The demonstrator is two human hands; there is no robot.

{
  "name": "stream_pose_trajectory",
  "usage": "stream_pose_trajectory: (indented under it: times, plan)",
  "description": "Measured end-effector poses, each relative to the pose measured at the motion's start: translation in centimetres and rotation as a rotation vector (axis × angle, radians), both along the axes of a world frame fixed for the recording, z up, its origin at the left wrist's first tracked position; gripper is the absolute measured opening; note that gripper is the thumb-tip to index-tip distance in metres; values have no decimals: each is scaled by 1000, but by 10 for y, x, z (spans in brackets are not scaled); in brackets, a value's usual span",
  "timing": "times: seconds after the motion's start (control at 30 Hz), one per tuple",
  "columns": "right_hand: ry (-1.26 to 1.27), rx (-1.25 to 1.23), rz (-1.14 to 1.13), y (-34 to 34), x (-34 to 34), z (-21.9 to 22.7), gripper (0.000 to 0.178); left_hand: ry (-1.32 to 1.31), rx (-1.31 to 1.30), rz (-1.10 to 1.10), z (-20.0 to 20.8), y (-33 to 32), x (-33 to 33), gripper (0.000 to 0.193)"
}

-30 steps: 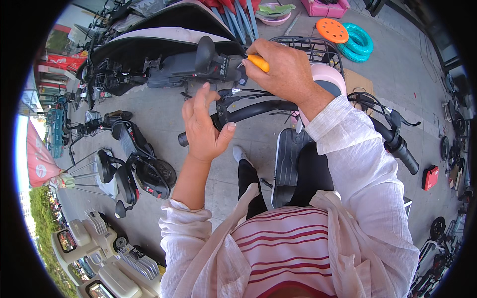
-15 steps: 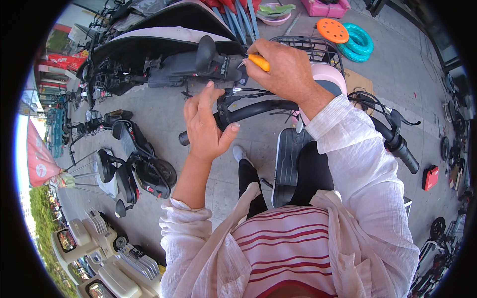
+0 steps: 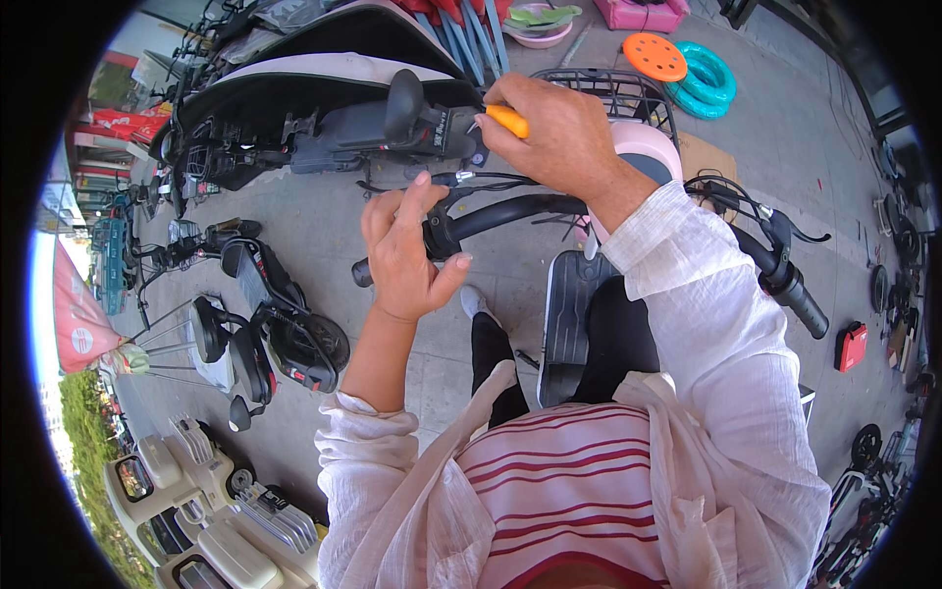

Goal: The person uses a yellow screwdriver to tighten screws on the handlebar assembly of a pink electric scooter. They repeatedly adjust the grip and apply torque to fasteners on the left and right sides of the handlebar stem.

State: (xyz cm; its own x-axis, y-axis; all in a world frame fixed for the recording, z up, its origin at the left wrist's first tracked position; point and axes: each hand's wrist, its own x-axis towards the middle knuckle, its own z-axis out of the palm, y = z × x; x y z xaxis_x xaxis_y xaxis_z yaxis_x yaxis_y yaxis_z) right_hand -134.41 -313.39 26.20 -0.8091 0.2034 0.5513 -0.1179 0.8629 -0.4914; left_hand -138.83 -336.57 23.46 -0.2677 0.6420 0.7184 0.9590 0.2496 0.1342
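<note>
My right hand (image 3: 554, 133) is closed round an orange-handled screwdriver (image 3: 508, 121), a short piece of thin metal showing at its left end. It is over the front of a pink scooter (image 3: 643, 147), near the black wire basket (image 3: 628, 93). My left hand (image 3: 402, 240) holds nothing; its fingers are bent and apart, the thumb out to the right. It hovers by the left part of the black handlebar (image 3: 510, 213), close to the brake lever and cables (image 3: 466, 180). Whether it touches the bar, I cannot tell. The scooter's footboard (image 3: 569, 314) lies below, between my legs.
Ahead lies a large black and white scooter body (image 3: 324, 98). A folded black scooter (image 3: 285, 314) stands at left, cream vehicle parts (image 3: 216, 510) at lower left. An orange disc (image 3: 655, 57), turquoise rings (image 3: 706, 80) and a red case (image 3: 851, 347) are on the paving.
Both hands keep nearly the same places. The right hand and screwdriver have shifted very slightly left, and the left fingers are bent a little more.
</note>
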Motion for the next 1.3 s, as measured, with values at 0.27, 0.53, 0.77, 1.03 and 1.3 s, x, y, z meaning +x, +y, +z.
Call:
stream_pose_trajectory:
  times: [0.27, 0.53, 0.77, 1.03, 1.3]
  plan:
    - [-24, -12, 1, 0, 1, 2, 24, -81, 14, 56, -4, -2, 4, 78]
    - [20, -10, 4, 2, -1, 1, 24, -69, -296, 145, 10, 2, -1, 74]
    - [17, -38, -4, 2, 0, 4, 24, -147, -295, 246, 6, -3, 3, 73]
    - [30, -31, -9, 1, 0, 1, 24, -249, -456, 206, 19, 12, 10, 74]
    - [46, -4, 9, -2, -2, 2, 25, -697, -558, 323, 11, 68, -59, 60]
